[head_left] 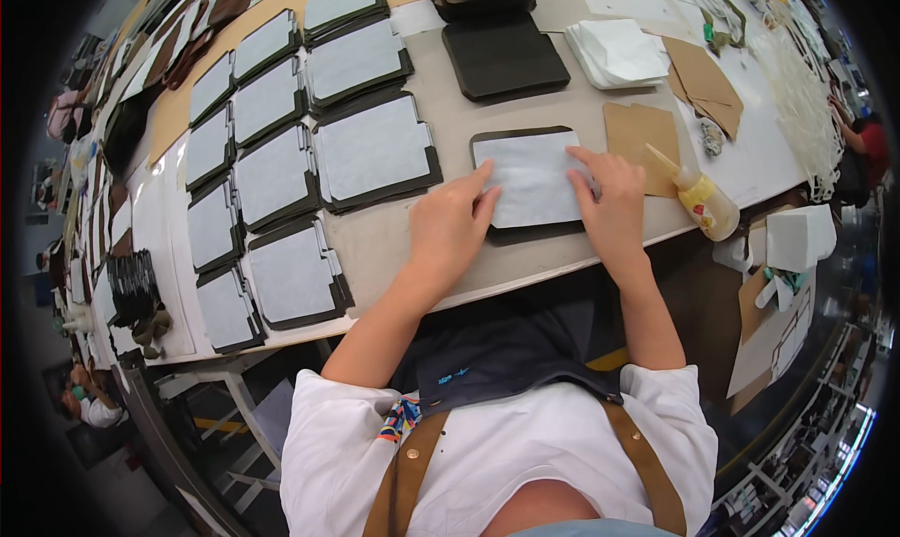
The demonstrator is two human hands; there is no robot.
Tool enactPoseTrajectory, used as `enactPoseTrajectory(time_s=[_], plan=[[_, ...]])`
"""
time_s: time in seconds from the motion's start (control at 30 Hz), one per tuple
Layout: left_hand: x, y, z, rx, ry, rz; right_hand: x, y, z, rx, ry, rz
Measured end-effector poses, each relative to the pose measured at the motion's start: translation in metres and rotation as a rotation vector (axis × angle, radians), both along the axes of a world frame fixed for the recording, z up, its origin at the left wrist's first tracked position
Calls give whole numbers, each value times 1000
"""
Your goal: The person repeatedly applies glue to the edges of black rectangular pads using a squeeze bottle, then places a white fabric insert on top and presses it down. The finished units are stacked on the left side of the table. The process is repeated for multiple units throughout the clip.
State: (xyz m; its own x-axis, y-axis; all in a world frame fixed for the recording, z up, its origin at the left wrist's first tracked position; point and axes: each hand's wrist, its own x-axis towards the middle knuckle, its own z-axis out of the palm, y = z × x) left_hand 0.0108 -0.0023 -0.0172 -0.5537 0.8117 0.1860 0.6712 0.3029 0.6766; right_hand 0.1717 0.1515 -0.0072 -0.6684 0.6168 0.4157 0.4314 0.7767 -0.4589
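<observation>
A pale grey-white sheet (532, 188) lies over a dark rounded panel (536, 234) at the table's front edge, and the panel's dark border shows above and below it. My left hand (448, 226) rests at the sheet's left edge, index finger and thumb stretched out and apart. At the opposite edge, my right hand (614, 195) touches the sheet with its index fingertip near the upper right corner, thumb lower down. Neither hand grips anything. Beyond the sheet sits a stack of plain dark panels (504, 61), with a pile of white sheets (614, 53) to its right.
Several stacks of sheet-covered dark panels (370, 148) fill the table's left side. Right of my right hand are a brown card (642, 139) and a yellowish squeeze bottle (708, 207) with a pointed nozzle. A white block (797, 240) stands past the right edge. Other people work farther off.
</observation>
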Motion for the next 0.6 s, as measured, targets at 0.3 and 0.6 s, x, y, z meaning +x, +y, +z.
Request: enactPoseTrajectory(time_s=[0.3,0.6], plan=[[-1,1,1,-8,-11,-14,2,0,0,23,-41,8],[0,0,1,8,5,-13,2,2,-1,8,-45,9]])
